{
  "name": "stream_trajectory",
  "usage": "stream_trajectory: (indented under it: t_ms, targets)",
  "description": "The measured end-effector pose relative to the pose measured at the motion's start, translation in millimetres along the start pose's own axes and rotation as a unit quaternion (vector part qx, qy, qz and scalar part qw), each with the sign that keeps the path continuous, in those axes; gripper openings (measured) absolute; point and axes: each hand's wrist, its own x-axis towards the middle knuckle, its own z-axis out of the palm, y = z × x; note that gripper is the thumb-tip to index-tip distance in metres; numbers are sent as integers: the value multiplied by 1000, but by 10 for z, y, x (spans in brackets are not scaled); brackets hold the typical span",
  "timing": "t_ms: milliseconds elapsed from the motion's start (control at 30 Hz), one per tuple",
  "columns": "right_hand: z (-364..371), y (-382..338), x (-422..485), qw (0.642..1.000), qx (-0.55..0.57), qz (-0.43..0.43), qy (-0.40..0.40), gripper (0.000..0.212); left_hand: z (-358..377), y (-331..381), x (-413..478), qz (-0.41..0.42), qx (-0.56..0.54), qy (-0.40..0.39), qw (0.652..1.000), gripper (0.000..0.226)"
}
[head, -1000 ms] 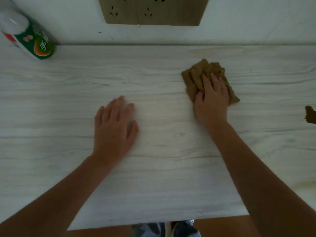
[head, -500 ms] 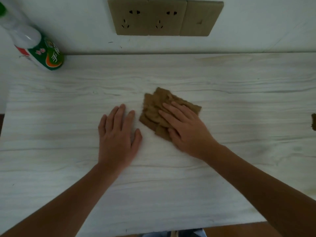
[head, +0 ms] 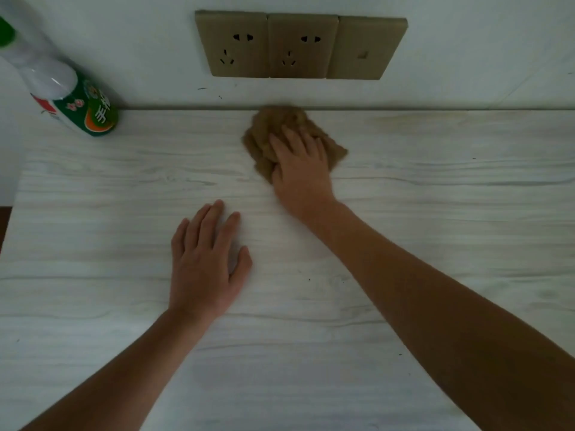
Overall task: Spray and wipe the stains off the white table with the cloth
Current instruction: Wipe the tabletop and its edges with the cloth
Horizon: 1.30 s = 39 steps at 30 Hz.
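head view.
a: where's the brown cloth (head: 264,144)?
b: bunched at the far edge of the white table (head: 435,213), by the wall, under flat fingers (head: 292,135) of the right hand (head: 300,172).
a: handling?
b: soft, light, probably rucks; press its middle. left hand (head: 205,262) flat, empty.

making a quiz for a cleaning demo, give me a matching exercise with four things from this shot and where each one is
Column one:
1. brown cloth
2. spray bottle
3. left hand
4. socket panel

Column two:
A. on the wall above the white table
B. lying flat on the bare tabletop, holding nothing
C. at the far left corner of the table
D. under the right hand, by the table's back edge

Pairs: 1-D, 2-C, 3-B, 4-A
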Motion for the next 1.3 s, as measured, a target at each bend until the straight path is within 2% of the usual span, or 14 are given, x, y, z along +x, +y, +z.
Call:
stream_trajectory:
  t_ms: [100, 200, 300, 400, 500, 633, 800, 933, 1000, 1067, 1133, 1200, 1300]
  targets:
    - [100, 51, -91, 994, 7, -108, -15, 54, -4, 10, -3, -1, 6, -8, 1000, 59]
    - [-18, 402, -46, 989, 13, -146, -17, 56, -20, 65, -3, -2, 30, -4, 1000, 60]
    - [-215, 862, 67, 994, -1, -105, -9, 55, -56, 283, 24, -48, 45, 5, 998, 58]
    - [-416, 1373, 108, 997, -6, -74, 12, 58, -39, 811, 144, -86, 25, 12, 996, 55]
    - [-647, 1859, 57, 998, -13, -68, 5, 59, 80, 1532, 341, -56, 1, 10, 998, 54]
    - [-894, 2475, -49, 998, -15, -67, 2, 57, 342, 2309, 532, -19, 1, -31, 999, 58]
    - [-1182, 3214, -254, 999, -24, -41, 21, 58, 437, 2429, 534, -38, 6, -18, 999, 59]
    - [-1254, 3327, -383, 999, -29, 25, 19, 59, 419, 2437, 550, -43, 5, -15, 999, 59]
    - [-1169, 3149, -373, 996, -37, 76, 35, 60, 421, 2439, 552, -44, 2, -13, 999, 58]
    - [-1054, 2879, -360, 993, -44, 92, 52, 61, 418, 2437, 551, -43, 3, -12, 999, 58]
    - [-928, 2569, -396, 997, -34, 41, 50, 61, 419, 2439, 558, -45, 5, -12, 999, 59]
    - [-824, 2301, -517, 998, -24, -48, 20, 59, 428, 2438, 560, -46, 3, -13, 999, 59]
    - [-812, 2311, -652, 987, -20, -157, -20, 56, 418, 2434, 553, -44, 8, -18, 999, 60]
